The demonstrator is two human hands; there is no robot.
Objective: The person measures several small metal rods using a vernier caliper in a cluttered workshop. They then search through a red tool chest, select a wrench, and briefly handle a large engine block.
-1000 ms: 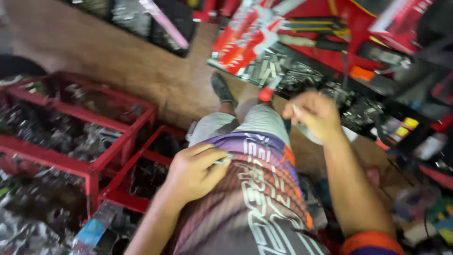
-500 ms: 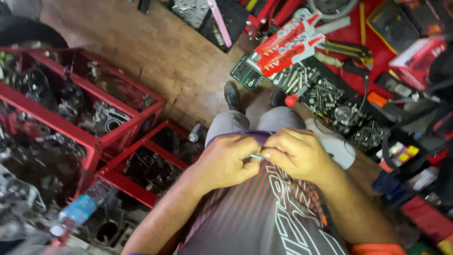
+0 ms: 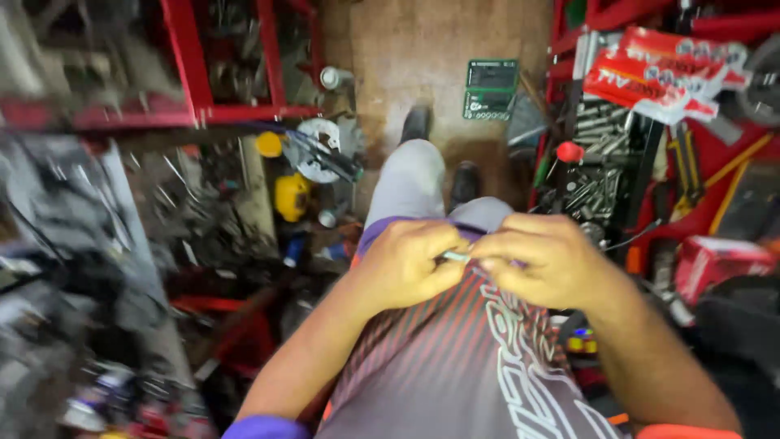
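Observation:
My left hand [image 3: 410, 264] and my right hand [image 3: 540, 262] meet in front of my waist, over the hem of my dark patterned shirt [image 3: 463, 366]. Both pinch a small silvery part [image 3: 456, 257] between their fingertips; it is too small to tell what it is. Below the hands I see my grey trouser legs [image 3: 410, 183] and dark shoes [image 3: 417, 123] on the brown floor.
A red rack [image 3: 195, 73] full of metal parts stands at the upper left. Cluttered tools and a yellow object [image 3: 291, 195] lie at the left. An open red tool chest with sockets [image 3: 597, 171] and red packages [image 3: 658, 73] fills the right. A green case [image 3: 491, 88] lies on the floor.
My right hand came in from the right and joined the left at my waist, both now pinching the small part. The view swung, so the rack and tool chest shifted in frame.

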